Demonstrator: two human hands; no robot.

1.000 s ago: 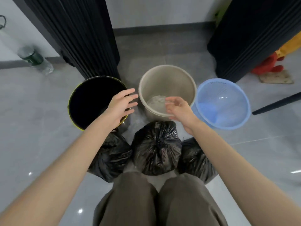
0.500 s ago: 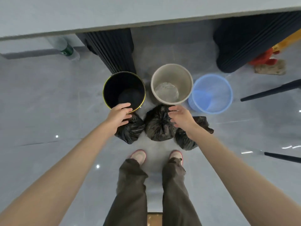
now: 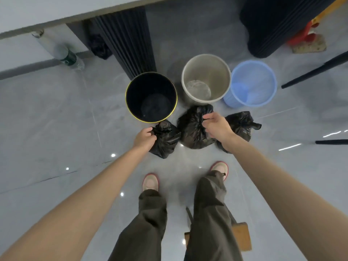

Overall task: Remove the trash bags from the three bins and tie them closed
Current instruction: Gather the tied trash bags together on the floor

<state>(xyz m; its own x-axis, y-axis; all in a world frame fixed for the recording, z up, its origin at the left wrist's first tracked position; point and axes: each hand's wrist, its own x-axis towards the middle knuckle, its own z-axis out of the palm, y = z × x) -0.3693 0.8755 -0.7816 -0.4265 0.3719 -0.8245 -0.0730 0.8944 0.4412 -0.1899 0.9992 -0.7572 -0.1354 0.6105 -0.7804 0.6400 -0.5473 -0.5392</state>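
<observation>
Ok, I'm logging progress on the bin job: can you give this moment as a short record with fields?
bins: black bin, beige bin, blue bin, upright, no bags in them
bags: left bag, middle bag, right bag, black, closed, on the floor before the bins
left hand: grips left bag's top
right hand: grips middle bag's top

The right hand (image 3: 216, 125) covers the top of the middle bag (image 3: 190, 132), its knot unseen, and the wrist hides the near side of the right bag (image 3: 240, 125). The fingertips of the left hand (image 3: 144, 136) curl out of sight against the left bag (image 3: 166, 142). The bottle (image 3: 68, 56) is blurred — label unreadable.
</observation>
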